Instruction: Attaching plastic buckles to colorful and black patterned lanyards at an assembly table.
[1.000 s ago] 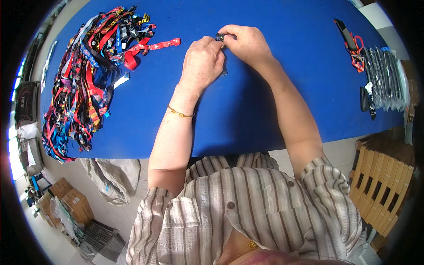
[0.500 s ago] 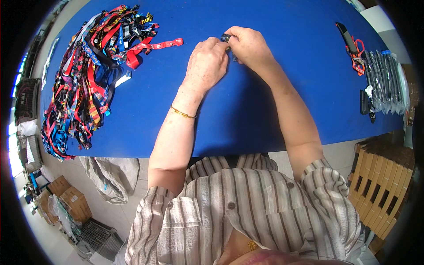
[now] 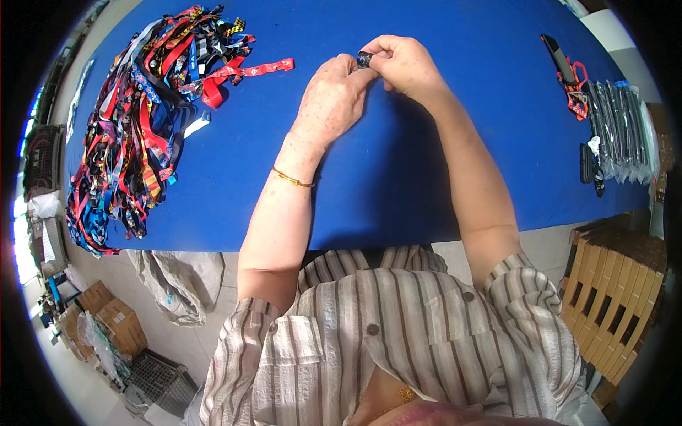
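My left hand (image 3: pixel 331 98) and my right hand (image 3: pixel 408 67) meet over the far middle of the table, both closed. Between their fingertips is a dark patterned strap (image 3: pixel 364 59), looped or rolled up small, with its lower part hidden by the fingers. The right thumb and fingers pinch it from the right; the left fingers press against its left side. To the left lies a big heap of colourful printed lanyards (image 3: pixel 145 121). One red lanyard (image 3: pixel 266 69) sticks out of it toward my left hand.
The blue tabletop (image 3: pixel 383 192) spans the view. At its right side lie red-handled scissors (image 3: pixel 577 106), a small black object (image 3: pixel 585 163) and a row of dark items in clear plastic (image 3: pixel 621 135). Cardboard pieces (image 3: pixel 614 305) stand below right; boxes (image 3: pixel 121 326) and wire baskets are lower left.
My right hand has shifted slightly up and turned, so more of the dark strap shows between the hands. My left hand has moved only a little.
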### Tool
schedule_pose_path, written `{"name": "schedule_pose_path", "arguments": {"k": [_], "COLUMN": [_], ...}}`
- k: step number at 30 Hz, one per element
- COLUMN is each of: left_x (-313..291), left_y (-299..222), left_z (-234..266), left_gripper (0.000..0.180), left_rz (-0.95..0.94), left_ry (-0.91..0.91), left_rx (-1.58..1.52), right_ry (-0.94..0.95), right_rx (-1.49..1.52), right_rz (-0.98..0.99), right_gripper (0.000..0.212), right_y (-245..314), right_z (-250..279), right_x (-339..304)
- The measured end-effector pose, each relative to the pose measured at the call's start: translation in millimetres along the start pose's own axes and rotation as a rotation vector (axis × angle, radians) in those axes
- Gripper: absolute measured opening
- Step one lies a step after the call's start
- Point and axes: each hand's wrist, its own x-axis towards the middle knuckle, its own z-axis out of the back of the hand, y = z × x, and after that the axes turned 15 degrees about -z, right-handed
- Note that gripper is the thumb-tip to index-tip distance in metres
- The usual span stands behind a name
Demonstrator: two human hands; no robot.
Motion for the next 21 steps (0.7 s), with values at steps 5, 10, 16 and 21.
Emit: {"name": "schedule_pose_path", "arguments": {"k": [5, 10, 16, 21], "left_x": [2.7, -1.0, 1.8, -3.4], "left_y": [-3.0, 1.9, 6.2, 17.2], "left_z": [2.6, -1.8, -1.0, 0.5], "left_gripper": [0.031, 0.028, 0.023, 0.013], "left_rz": [-0.014, 0.169, 0.545, 0.632], "left_ry": [0.019, -0.17, -0.348, -0.466], "left_rx": [0.056, -0.224, -0.709, -0.892], "right_ry": [0.055, 0.012, 0.01, 0.048], "right_rx": [0.03, 0.105, 0.225, 0.292], "right_rz": [-0.066, 0.04, 0.123, 0.214], "right_gripper": [0.024, 0.025, 0.023, 0.026], "right_y": [-2.8, -5.1, -5.5, -12.1], "right_z": [-3.2, -5.5, -5.3, -13.6], "right_x": [3.2, 4.8, 3.8, 9.6]}}
